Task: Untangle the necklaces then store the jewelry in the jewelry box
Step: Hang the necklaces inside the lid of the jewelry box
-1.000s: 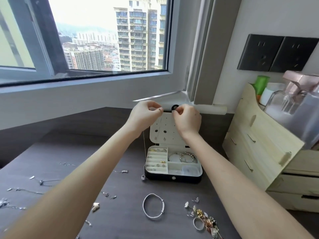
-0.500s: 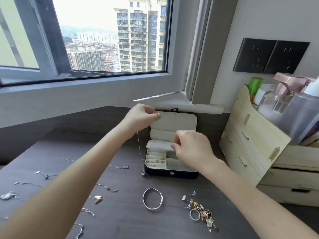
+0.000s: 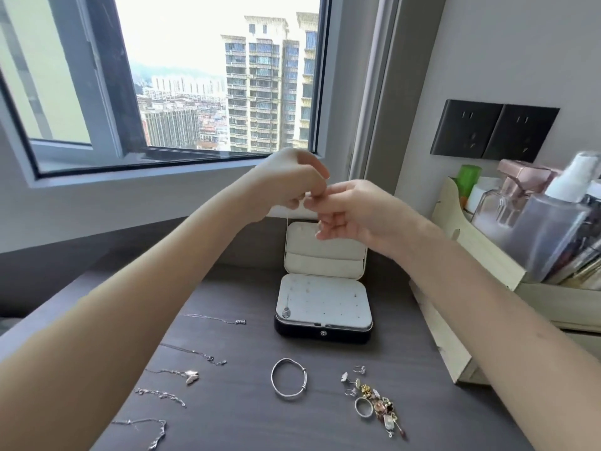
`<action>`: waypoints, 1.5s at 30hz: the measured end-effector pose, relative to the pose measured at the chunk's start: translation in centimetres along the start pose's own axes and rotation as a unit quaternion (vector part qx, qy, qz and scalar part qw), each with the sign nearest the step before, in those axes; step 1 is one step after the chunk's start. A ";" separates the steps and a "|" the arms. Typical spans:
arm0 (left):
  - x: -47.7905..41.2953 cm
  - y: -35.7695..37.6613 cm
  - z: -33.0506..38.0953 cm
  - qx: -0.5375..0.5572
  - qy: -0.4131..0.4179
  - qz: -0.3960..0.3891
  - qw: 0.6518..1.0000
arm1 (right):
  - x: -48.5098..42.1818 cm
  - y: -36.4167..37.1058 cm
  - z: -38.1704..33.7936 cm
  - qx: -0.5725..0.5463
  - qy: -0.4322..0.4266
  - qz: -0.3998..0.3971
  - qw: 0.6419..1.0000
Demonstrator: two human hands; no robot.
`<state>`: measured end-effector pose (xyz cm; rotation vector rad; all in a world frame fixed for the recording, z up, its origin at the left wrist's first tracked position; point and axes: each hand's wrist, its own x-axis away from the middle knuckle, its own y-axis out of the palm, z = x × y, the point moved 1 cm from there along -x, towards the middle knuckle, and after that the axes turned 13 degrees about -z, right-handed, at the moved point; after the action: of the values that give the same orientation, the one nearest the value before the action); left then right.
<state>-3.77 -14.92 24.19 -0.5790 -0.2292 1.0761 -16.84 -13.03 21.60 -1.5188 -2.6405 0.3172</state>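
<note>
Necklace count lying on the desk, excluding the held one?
5 necklaces, all left of the bangle: one nearest the jewelry box, four more stepping toward the near-left edge. The left arm may hide others.

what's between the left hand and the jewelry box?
Head view: a thin necklace chain hangs from the left hand down to the jewelry box, its pendant over the white earring panel.

Wooden organizer (image 3: 471,252) at desk's (image 3: 244,424) right edge: spray bottle (image 3: 553,222), perfume bottle (image 3: 517,187), green bottle (image 3: 468,179). Two black sockets (image 3: 494,131) on wall above. Window (image 3: 195,92) beyond far edge.
</note>
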 end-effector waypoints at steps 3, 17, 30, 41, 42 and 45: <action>-0.6 -0.3 0.1 0.068 0.000 -0.014 0.998 | -0.7 -0.7 -0.8 0.040 0.022 -0.003 0.999; -4.8 4.3 -13.1 -0.336 0.041 0.070 0.938 | -5.3 -5.4 -2.3 0.112 -0.024 0.120 0.986; -6.3 7.4 -17.3 -0.428 0.047 0.007 0.902 | -9.8 -6.4 -2.0 0.065 -0.044 0.161 0.984; -5.4 7.2 -17.6 -0.384 0.033 -0.015 0.923 | -8.9 -4.1 3.0 0.194 -0.009 0.094 0.977; -5.4 7.1 -17.7 -0.374 0.042 -0.007 0.926 | -8.9 -3.9 3.4 0.196 -0.010 0.099 0.976; -4.9 6.8 -18.0 -0.336 0.057 0.005 0.940 | -9.1 -4.0 3.9 0.188 -0.013 0.125 0.974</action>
<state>-3.14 -22.87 6.01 -1.2531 -0.5016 0.9584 -16.31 -23.38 18.99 -1.7108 -2.2330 0.8076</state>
